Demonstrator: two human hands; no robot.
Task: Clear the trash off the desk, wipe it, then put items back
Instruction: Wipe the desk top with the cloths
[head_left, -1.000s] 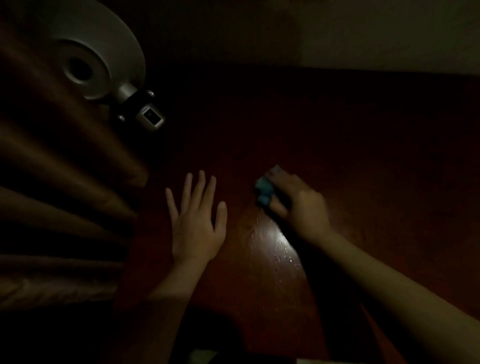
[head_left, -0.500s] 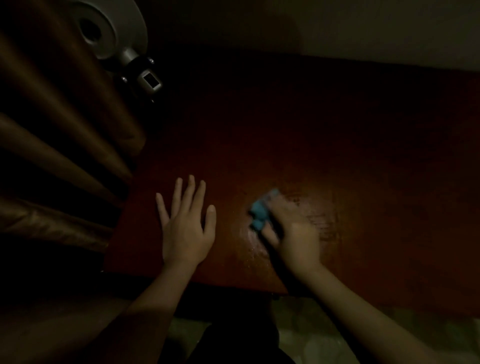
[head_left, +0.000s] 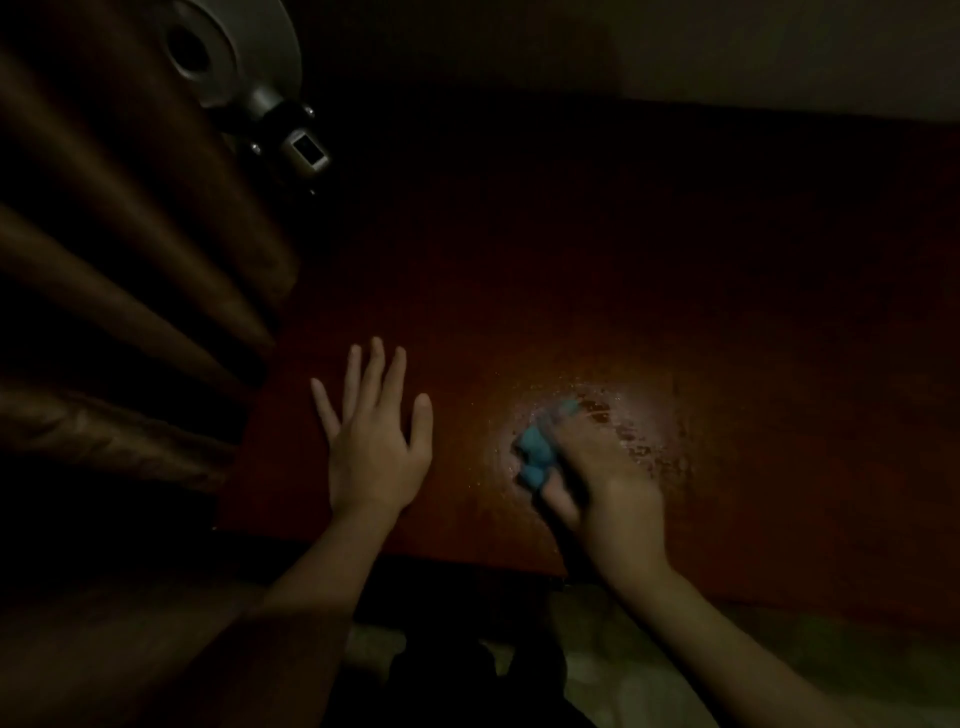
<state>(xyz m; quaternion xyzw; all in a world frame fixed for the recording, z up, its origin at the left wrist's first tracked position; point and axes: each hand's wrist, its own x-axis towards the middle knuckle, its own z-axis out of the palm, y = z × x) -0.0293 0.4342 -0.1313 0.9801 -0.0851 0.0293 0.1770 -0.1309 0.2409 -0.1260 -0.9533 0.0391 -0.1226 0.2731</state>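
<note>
Looking down through the head view: gripping a small crumpled blue cloth in the right hand, fingers curled round it, and pressing it onto the dark reddish-brown wooden bench not far from the near edge. Resting the left hand flat on the bench near the cloth's left side, fingers straight and spread, holding nothing. Leaving wet, glossy streaks just beyond the cloth. Judging the wiping step as being under way. Risking, probably, missing the far and right stretches in such dim light, so leaving patches unwiped; possibly sliding the bracing palm on the damp film; possibly pushing droplets over the near edge; maybe knocking the round silver-grey fixture at the far left corner, beside the brown folded curtain, when reaching that way.
</note>
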